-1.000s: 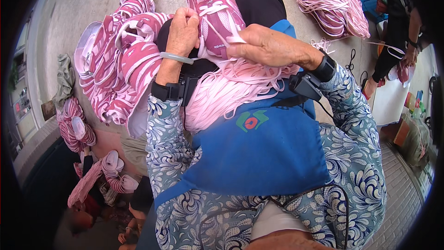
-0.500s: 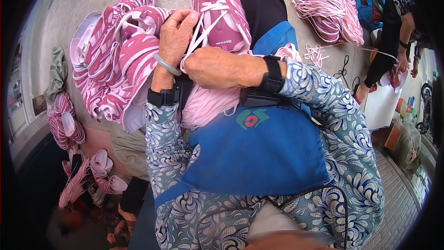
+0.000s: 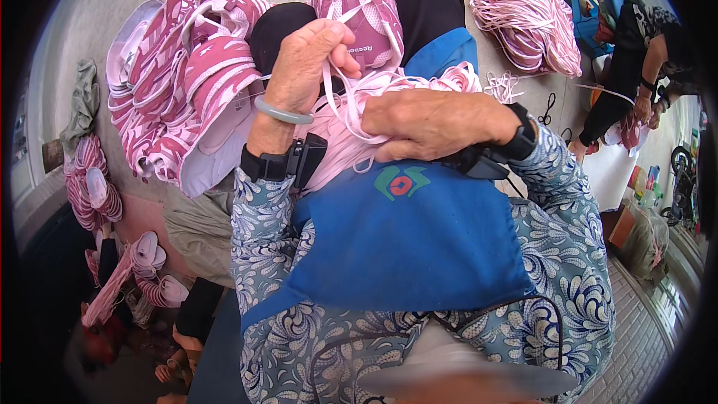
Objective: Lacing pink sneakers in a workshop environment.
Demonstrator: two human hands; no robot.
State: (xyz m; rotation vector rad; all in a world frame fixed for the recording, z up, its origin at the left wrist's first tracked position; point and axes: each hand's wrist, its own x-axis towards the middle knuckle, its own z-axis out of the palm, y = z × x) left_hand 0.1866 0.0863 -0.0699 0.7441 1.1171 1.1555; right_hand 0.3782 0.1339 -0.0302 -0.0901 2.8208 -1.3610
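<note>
A pink and mauve sneaker [image 3: 364, 30] rests toe toward me between my knees, with white lace threaded through its upper eyelets. Just below and left of its toe, my left hand [image 3: 308, 60] is closed, thumb and fingers pinching a pale shoelace [image 3: 334, 99]. That lace hangs in a loop down to my right hand [image 3: 434, 121], whose curled fingers are closed on it over my lap. Under and around both hands lies a loose heap of pale pink laces [image 3: 340, 153]. The right hand's fingertips are partly hidden.
Stacked pink sneaker uppers [image 3: 179, 82] spread at my left. A large bundle of pink laces [image 3: 516, 15] lies on the concrete floor at the far right. Another person's hand [image 3: 643, 108] works at the right edge; more uppers [image 3: 93, 187] sit at the left.
My right hand has moved right, away from the shoe's toe, over the lace heap. My left hand has shifted slightly right, its fingers now more curled. The lace ends no longer stretch from shoe to right hand.
</note>
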